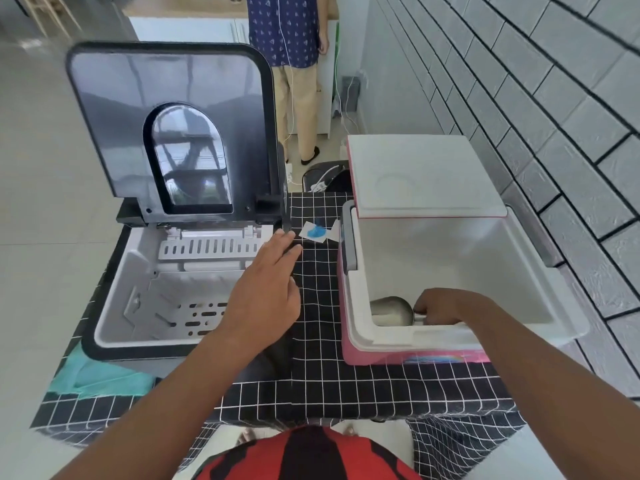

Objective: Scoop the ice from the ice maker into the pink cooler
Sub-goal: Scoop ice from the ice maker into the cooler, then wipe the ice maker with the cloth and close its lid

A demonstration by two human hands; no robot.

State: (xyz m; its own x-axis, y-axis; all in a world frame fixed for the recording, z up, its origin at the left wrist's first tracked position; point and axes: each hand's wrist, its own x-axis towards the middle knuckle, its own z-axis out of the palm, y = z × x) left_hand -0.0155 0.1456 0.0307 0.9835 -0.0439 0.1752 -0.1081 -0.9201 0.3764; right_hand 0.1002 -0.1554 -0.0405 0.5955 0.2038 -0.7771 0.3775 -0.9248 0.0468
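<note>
**Scoop inside the cooler, ice maker open**

My right hand (431, 308) is down inside the pink cooler (408, 353), near its front wall, with fingers curled around the handle of the metal scoop (393, 310). The scoop bowl lies low in the cooler, to the left of my hand. I cannot see any ice in the cooler or in the scoop. The cooler lid (422, 174) stands open at the back. My left hand (268, 289) holds nothing; its fingers are straight and relaxed, above the right edge of the ice maker (114, 306). The ice maker lid (173, 133) is raised upright, and its basket (180, 306) looks empty of ice. Both stand on the worktop (318, 382) with a black checked cloth
</note>
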